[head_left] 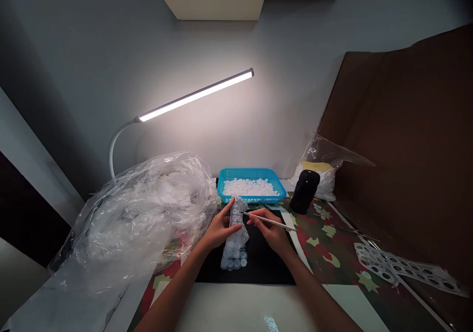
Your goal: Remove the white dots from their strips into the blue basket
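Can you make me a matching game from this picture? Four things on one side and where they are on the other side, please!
Things:
1. Thin white stick
2. Strip of clear plastic cups
3. Blue plastic basket
4. Black cylinder

Where or how:
A. Holds small white discs
B. Pinched in the right hand
C. Stands to the right of the basket
D. Held in the left hand

Right pairs: 1-B, 2-D, 3-A, 4-C
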Demonstrator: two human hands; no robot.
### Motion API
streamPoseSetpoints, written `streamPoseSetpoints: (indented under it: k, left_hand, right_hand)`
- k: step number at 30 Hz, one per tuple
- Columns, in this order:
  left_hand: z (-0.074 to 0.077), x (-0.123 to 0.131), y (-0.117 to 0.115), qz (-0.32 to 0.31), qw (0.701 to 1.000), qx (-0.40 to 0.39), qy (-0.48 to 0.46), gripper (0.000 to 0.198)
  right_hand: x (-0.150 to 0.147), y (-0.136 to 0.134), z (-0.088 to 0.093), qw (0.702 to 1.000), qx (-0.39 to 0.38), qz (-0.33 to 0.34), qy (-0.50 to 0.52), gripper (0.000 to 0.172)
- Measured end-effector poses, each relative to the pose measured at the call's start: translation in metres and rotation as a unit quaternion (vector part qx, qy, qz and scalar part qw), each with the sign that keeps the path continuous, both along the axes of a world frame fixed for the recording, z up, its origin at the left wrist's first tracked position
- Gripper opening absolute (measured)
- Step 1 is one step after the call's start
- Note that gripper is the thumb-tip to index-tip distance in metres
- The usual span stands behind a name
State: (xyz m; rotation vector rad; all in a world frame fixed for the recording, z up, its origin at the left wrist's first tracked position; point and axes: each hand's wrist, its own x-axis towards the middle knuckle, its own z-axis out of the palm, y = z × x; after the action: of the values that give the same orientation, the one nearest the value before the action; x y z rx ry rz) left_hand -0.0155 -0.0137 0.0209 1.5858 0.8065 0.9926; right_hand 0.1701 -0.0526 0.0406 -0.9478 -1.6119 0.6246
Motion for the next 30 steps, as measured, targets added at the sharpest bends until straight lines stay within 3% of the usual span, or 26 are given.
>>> streamPoseSetpoints:
  k: [22,30]
  left_hand:
    - [0.004,0.0,-0.004,0.024,0.996,0.041,0.075,0.097]
    - [0.006,0.006,-0.011,0.014,0.994,0.07,0.08,0.09]
  right_hand:
    - [0.002,0.003,-0.006,0.978,0.079,0.064,-0.183,0.023]
    - [0.001,0.003,-0.012,0.973,0.086,0.051,-0.208,0.023]
